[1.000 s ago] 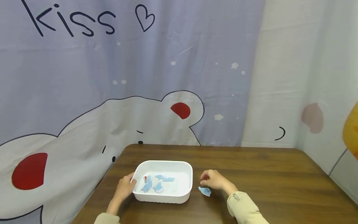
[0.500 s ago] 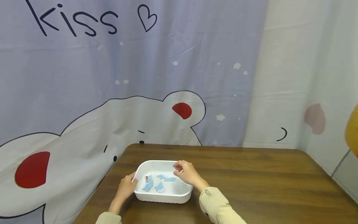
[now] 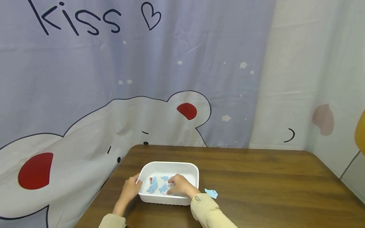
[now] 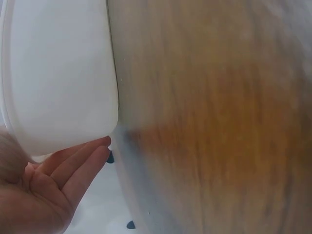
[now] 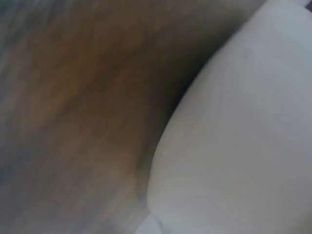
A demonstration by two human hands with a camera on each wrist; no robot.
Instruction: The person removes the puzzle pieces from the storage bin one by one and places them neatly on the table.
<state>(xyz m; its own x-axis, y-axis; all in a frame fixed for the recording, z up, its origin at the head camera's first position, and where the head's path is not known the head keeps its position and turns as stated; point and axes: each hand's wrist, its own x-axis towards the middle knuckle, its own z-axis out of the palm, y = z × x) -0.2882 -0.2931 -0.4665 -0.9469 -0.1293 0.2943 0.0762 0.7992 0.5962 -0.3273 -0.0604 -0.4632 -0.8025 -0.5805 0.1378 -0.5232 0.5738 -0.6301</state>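
Observation:
In the head view, a white plastic basin (image 3: 163, 199) stands on the table with several torn-looking light blue pieces (image 3: 152, 187) inside. One piece has a red mark. My left hand (image 3: 131, 190) holds the basin's left side, thumb over the rim; the left wrist view has its fingers (image 4: 83, 168) lying along the outer wall. My right hand (image 3: 181, 186) is down inside the basin, thumb and index finger parted beside a blue piece (image 3: 163, 189). Whether they touch it is unclear. The right wrist view shows the basin's outer wall (image 5: 234, 136), not the hand.
Another light blue piece (image 3: 211, 193) lies on the wooden table (image 3: 271, 190) just right of the basin, close to the right forearm. A printed curtain (image 3: 142, 63) hangs behind the table.
My right hand has gone from beside the loose piece on the table, over the basin's right rim, and down among the blue pieces. The left hand stays on the rim.

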